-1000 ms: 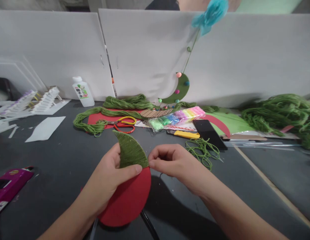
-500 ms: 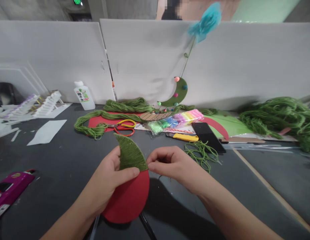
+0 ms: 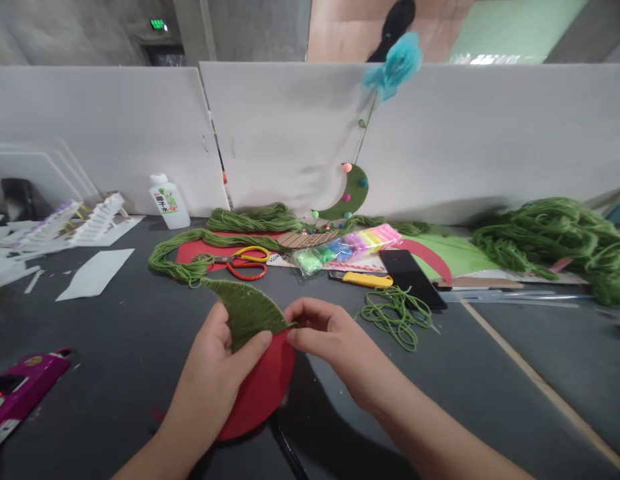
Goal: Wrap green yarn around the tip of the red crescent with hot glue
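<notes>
My left hand [image 3: 223, 360] grips a flat crescent-like piece, its thumb pressed across the front. The upper part is wrapped in green yarn [image 3: 247, 307] and tapers to a point at the upper left. Below the thumb the piece is bare red card [image 3: 265, 383] with a rounded edge. My right hand [image 3: 323, 333] is closed in a pinch at the right edge, where green meets red. A short bit of green yarn shows at its fingertips; how much it holds is hidden by the fingers.
Behind the hands lie scissors [image 3: 245, 260], a yellow cutter [image 3: 367, 279], a loose tangle of green yarn [image 3: 397, 313], a bag of coloured pompoms [image 3: 347, 248] and a black tablet [image 3: 413, 277]. A purple tool [image 3: 27, 390] lies left; a white bottle [image 3: 170, 203] stands behind.
The yarn-wrapped piece has turned a little, its tip swinging left and down. Both hands stay on it, and the right fingertips remain at its edge. The camera view has tilted up slightly.
</notes>
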### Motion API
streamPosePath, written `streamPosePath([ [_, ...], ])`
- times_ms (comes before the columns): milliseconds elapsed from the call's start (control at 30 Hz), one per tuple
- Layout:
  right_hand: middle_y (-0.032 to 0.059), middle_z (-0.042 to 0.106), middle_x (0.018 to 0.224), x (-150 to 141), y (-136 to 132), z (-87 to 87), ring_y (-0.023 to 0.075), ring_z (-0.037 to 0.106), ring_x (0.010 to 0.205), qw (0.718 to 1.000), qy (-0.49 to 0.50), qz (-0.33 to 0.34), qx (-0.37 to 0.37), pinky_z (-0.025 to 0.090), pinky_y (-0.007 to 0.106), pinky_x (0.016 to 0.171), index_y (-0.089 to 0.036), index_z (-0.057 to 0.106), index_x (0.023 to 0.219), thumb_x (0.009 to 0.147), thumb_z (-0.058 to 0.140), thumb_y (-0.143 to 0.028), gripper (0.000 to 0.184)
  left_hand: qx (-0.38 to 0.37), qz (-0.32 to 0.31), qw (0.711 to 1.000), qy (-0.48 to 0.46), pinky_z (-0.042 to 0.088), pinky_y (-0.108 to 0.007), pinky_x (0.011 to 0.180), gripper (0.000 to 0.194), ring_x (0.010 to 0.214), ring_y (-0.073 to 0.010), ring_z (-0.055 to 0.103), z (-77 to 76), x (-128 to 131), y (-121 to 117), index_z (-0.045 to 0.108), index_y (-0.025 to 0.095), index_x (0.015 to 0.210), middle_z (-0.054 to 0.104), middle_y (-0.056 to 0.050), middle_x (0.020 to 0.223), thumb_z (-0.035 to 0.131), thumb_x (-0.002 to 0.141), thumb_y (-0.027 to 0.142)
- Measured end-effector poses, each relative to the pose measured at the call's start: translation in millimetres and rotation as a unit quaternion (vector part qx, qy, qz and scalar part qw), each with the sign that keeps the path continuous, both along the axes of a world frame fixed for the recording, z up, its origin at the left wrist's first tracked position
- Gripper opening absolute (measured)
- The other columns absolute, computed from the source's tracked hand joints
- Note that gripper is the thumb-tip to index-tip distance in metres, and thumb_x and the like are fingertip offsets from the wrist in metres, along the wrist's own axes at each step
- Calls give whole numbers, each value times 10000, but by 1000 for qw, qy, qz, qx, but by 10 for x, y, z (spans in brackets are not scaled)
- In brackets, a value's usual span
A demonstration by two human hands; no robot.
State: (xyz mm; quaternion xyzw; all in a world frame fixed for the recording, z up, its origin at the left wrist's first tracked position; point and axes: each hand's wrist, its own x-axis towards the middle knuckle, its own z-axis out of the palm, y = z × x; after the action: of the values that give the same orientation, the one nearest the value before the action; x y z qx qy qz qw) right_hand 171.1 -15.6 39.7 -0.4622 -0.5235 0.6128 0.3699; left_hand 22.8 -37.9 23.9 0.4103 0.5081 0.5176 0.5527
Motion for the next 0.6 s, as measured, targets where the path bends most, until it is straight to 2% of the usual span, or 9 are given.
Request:
streamPosePath([
  [100,-37,513,637,-43,-23,-39,103,440,617,999,31,-31,-7,323,230,604,-167,565,672,620,550,-128,67,-3,13,1000,-17,489,-316,737,343,842,-220,672,-2,18,-18,534,203,970,710,-15,889,716,685,257],
  [300,-41,496,593,-42,-18,-114,102,423,593,998,33,-47,-2,308,235,586,-167,554,609,603,520,-127,52,-21,-24,999,-40,503,-333,768,348,809,-198,672,-77,-34,2,552,199,991,712,-13,892,725,691,230],
  [600,-26,513,600,-41,0,-131,115,435,615,998,46,-46,-14,316,251,602,-163,558,612,603,515,-139,51,-15,8,1000,-12,519,-324,737,386,818,-213,678,-163,-44,-4,589,205,1005,713,-22,911,753,659,251],
])
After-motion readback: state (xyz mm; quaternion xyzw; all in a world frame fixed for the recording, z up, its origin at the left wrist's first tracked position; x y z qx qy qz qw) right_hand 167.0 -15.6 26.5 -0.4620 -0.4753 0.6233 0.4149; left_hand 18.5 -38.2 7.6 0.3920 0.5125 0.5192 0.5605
